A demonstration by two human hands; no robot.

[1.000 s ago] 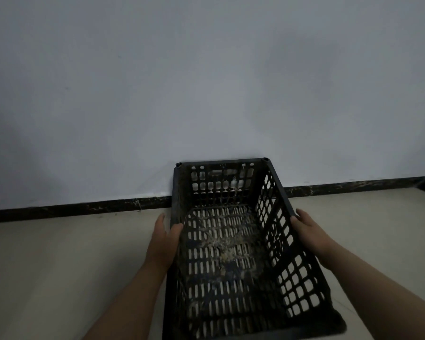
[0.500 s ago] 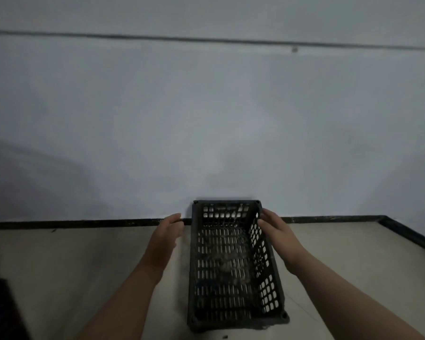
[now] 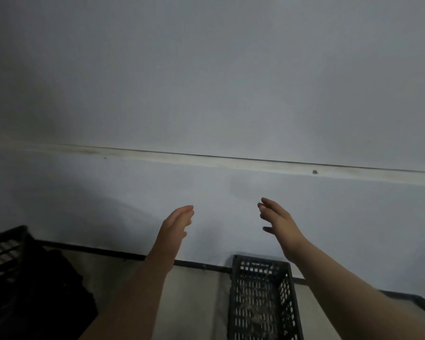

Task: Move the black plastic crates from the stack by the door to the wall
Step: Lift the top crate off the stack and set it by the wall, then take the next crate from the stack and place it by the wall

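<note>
Crate: black slotted plastic, on the floor, far short end at the wall by the dark skirting; touching or not, I can't tell.
Hands: left hand and right hand both up in the air above it, fingers loose, holding nothing.
Handling: looks light and stiff to me, empty bar some grit; I'd grab the rims of the two long sides.
Axis: long side runs away from me, straight at the wall, open top up.
Left edge: another dark crate, barely lit.
</note>
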